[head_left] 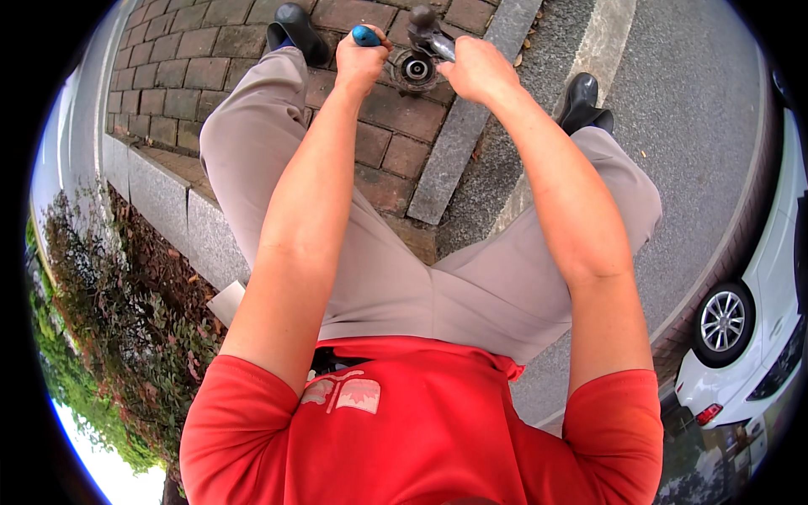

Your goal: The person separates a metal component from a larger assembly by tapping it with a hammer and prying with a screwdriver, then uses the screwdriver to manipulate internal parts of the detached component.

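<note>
My left hand (360, 63) is closed around a tool with a rounded blue handle (366, 35). Its handle end sticks up out of the fist, and the hand hides its working end. In my right hand (480, 71) is a hammer (421, 29) with a dark, rounded metal head. The head lies to the left of that hand, just above a round metal fitting (417, 69) set in the brick paving. Concentric rings and a dark centre show in the fitting, which lies between my two hands. Whether either tool touches it I cannot tell.
My dark shoes stand either side, the left (296, 34) on brick paving (370, 143), the right (581, 103) on asphalt (673, 109). A grey kerb (459, 143) runs between them. Shrubs (118, 311) grow at left behind a low stone edging (160, 181). A white car (757, 337) is at right.
</note>
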Tool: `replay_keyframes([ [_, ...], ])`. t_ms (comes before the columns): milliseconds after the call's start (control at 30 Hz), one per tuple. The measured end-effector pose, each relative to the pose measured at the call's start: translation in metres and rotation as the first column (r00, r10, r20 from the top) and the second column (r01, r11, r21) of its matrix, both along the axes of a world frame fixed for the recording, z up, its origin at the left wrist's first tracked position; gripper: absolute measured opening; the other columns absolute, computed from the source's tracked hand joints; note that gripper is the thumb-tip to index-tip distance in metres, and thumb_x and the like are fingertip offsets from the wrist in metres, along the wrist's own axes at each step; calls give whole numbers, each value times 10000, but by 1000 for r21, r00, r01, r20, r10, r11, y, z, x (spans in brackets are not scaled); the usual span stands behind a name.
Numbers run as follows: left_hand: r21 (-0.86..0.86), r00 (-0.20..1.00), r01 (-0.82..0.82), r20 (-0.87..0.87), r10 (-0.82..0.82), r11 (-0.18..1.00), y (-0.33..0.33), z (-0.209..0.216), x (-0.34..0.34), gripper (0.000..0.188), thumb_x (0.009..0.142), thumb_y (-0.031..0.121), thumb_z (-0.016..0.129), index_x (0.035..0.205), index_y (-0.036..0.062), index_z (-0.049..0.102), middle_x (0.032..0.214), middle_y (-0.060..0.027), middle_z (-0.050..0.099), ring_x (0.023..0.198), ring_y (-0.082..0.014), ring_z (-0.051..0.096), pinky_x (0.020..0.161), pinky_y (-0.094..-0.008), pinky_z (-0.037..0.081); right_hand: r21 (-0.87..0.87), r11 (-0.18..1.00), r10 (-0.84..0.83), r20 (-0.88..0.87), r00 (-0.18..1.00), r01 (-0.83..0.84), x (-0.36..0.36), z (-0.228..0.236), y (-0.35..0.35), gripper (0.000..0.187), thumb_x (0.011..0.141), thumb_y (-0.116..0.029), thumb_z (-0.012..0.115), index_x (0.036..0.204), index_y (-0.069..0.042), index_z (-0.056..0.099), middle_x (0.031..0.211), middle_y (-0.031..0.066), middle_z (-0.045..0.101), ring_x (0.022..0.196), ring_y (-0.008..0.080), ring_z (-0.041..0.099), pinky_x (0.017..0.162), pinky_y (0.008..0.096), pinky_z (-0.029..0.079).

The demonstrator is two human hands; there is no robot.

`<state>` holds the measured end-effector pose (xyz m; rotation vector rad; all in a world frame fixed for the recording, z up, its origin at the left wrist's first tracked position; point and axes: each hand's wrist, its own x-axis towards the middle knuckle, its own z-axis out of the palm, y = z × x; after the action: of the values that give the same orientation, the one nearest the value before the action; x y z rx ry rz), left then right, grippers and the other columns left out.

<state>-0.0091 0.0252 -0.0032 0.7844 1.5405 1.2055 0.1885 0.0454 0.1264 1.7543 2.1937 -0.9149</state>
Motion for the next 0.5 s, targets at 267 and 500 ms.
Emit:
replay_keyframes([
  [267,83,999,8,-39,-4,997,-2,1,13,155,700,-72,653,803,40,683,756,-22,690,709,-117,635,681,-287,520,371,928,69,-264,962,36,-12,33,-7,308,894,-299,688,1006,-29,592,965,199,711,918,410,681,793,502,544],
  [500,79,999,8,-53,-4,997,-3,-16,6,194,702,0,704,894,10,727,804,-30,719,710,-128,628,691,-327,525,347,915,215,7,977,-204,-27,40,-9,290,871,-249,703,1014,-43,557,891,173,706,880,382,688,753,510,549],
])
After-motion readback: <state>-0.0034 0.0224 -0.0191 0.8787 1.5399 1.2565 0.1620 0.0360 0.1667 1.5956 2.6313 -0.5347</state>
